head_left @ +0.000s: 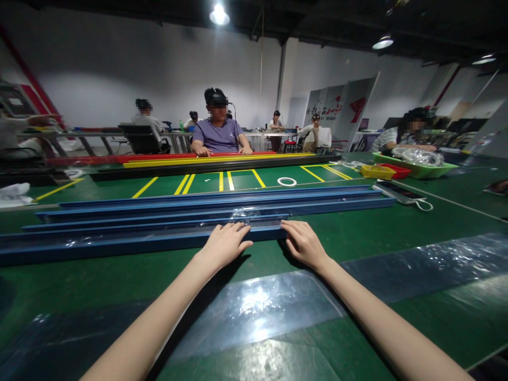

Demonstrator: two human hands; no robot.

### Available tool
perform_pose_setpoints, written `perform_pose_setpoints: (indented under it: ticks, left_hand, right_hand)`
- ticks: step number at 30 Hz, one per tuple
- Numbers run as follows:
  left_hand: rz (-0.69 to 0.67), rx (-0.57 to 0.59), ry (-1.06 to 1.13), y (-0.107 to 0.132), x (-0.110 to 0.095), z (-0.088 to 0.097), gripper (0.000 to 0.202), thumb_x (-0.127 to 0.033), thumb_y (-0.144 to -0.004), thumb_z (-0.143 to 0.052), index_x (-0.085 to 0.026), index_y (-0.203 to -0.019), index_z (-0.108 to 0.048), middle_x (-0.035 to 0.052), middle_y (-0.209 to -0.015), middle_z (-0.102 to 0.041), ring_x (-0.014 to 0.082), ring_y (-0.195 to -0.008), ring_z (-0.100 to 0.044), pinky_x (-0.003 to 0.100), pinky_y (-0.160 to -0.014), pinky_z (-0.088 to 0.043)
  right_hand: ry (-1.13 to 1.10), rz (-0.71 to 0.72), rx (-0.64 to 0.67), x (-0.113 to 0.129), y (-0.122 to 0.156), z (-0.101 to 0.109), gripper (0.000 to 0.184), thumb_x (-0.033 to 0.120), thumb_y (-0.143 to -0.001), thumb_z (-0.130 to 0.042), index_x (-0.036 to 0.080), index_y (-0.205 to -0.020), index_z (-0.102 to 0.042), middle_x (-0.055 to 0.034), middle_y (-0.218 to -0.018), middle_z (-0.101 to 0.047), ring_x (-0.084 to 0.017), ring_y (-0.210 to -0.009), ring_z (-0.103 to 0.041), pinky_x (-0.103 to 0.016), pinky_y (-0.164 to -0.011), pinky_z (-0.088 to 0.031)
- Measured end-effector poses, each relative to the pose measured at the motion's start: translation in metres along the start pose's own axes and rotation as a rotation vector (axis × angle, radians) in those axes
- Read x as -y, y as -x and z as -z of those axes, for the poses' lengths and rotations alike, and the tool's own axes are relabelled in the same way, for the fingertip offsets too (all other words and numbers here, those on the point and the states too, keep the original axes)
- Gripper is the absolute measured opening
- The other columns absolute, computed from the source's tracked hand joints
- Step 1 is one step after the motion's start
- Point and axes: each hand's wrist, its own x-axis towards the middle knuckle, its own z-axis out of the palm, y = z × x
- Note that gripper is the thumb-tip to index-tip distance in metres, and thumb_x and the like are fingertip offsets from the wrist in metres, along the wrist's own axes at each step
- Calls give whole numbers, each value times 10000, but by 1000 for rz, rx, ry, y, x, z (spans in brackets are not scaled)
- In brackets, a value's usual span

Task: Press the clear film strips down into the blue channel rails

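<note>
My left hand (227, 242) lies on the near blue channel strip (130, 246), close to its right end. Its fingers are stretched over the trough and the thumb stands apart along the front side. At that strip's right end is my right hand (305, 242), its bent fingers on the top edge and the thumb lower down, closed around the end. Clear plastic film shines inside the strip. More blue channel strips (337, 203) lie just behind, roughly parallel. Beneath my forearms a clear plastic sheet (257, 307) is spread on the green tabletop.
Another clear sheet (432, 264) lies at right. A phone (400, 191) with a white cable rests past the blue strips. Farther back are a white ring (286, 181), yellow and black strips (222, 161), coloured bins (416, 165) and a person in purple (218, 136).
</note>
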Motion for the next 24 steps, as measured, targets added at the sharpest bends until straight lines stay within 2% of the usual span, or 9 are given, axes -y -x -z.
perform_pose_setpoints:
  ticks: [4, 6, 9, 13, 16, 20, 24]
  left_hand:
    - [69, 22, -42, 2, 2, 4, 412, -442, -867, -345, -195, -1167, -482, 87, -1192, -531, 267, -1029, -520, 385, -819, -394]
    - [103, 19, -82, 3, 2, 6, 403, -439, -867, -344, -166, -1103, -523, 98, -1105, -579, 274, -968, -549, 387, -790, -403]
    - [126, -33, -130, 2, 3, 3, 381, -423, -869, -351, -154, -1054, -548, 105, -1071, -592, 271, -965, -544, 383, -796, -394]
    - [3, -136, -74, -1, 2, -6, 397, -429, -867, -367, -219, -1190, -460, 66, -1256, -485, 236, -1128, -439, 355, -874, -352]
    - [-41, -114, -27, -2, 1, -9, 417, -448, -864, -364, -246, -1222, -433, 44, -1268, -478, 219, -1121, -451, 343, -876, -353]
    - [24, -58, -59, 0, 1, -4, 385, -429, -862, -382, -216, -1162, -494, 64, -1174, -552, 239, -1029, -521, 366, -828, -383]
    - [95, -30, -101, 2, 3, 2, 348, -388, -871, -373, -189, -1106, -533, 76, -1092, -593, 254, -969, -553, 381, -794, -402]
  right_hand:
    - [96, -145, -44, 0, -2, 2, 239, 147, -787, -419, 155, -972, -570, -81, -976, -639, -204, -917, -543, -359, -793, -377]
    - [114, -170, -38, 0, -2, 1, 211, 155, -791, -421, 162, -930, -580, -72, -939, -646, -201, -884, -545, -355, -778, -369]
    - [88, -124, 1, 0, -2, 0, 212, 158, -787, -427, 160, -929, -584, -74, -946, -643, -201, -880, -534, -356, -794, -362]
    - [20, 20, 64, 1, -2, -1, 305, 154, -777, -435, 136, -1060, -545, -94, -1073, -604, -203, -972, -510, -353, -842, -358]
    - [30, 80, 51, 2, -2, 0, 335, 148, -784, -420, 137, -1104, -519, -97, -1114, -588, -199, -1021, -498, -359, -883, -332]
    - [118, -70, -45, 1, -2, 1, 309, 145, -781, -425, 140, -1070, -532, -92, -1045, -617, -207, -981, -513, -375, -873, -316]
    - [137, -174, -41, -2, -1, 0, 222, 152, -776, -432, 152, -943, -577, -74, -912, -645, -205, -879, -533, -377, -836, -325]
